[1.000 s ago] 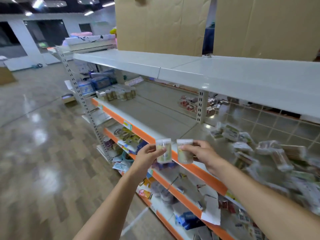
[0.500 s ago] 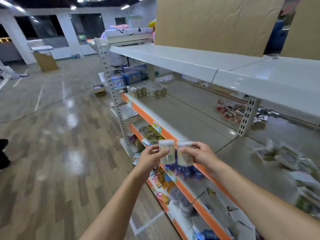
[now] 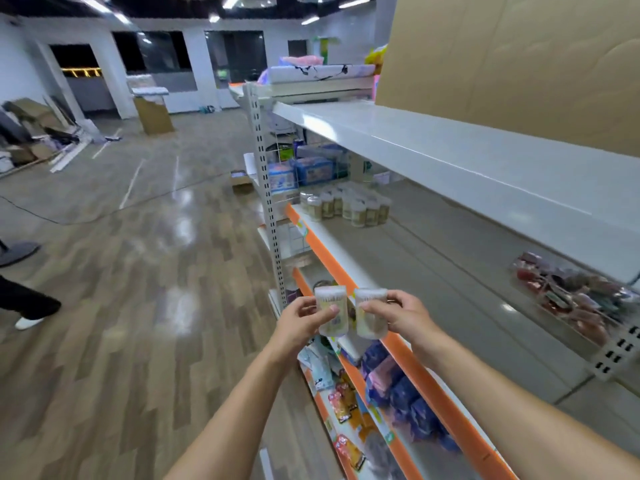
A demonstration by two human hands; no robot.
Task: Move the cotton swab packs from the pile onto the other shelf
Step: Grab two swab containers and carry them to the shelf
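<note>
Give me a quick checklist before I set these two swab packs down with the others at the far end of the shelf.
1. Left hand grips its cotton swab pack: ok.
2. Right hand grips the second pack: ok.
3. Both packs upright: ok.
4. Group of placed packs in view on the shelf: ok.
5. Bare shelf surface beside that group: ok.
6. Target within arm's reach: not ok, it lies well beyond the hands.
</note>
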